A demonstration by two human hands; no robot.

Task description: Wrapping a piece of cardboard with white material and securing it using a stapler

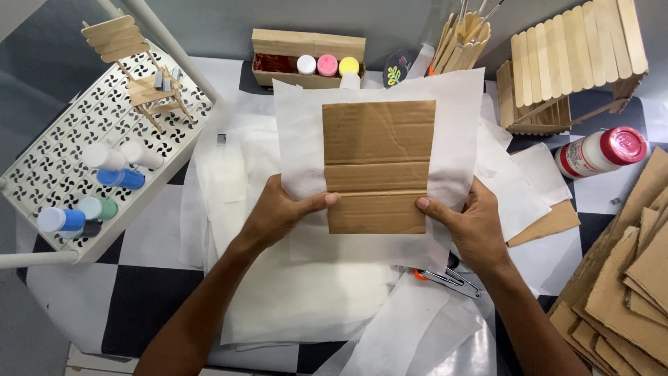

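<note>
A rectangular brown cardboard piece (379, 163) with two crease lines lies on a white fabric-like sheet (299, 132), and both are held up over the table. My left hand (282, 212) grips the sheet's left side, its thumb pressing the cardboard's lower left edge. My right hand (470, 223) grips the right side, its thumb on the cardboard's lower right edge.
More white sheets (313, 299) cover a black-and-white checkered table. Scissors (449, 278) lie under my right hand. Cardboard scraps (626, 278) pile at right. A glue bottle (602, 150), stick house (577, 63), paint box (309, 59) and a white rack (83, 160) with paint bottles surround them.
</note>
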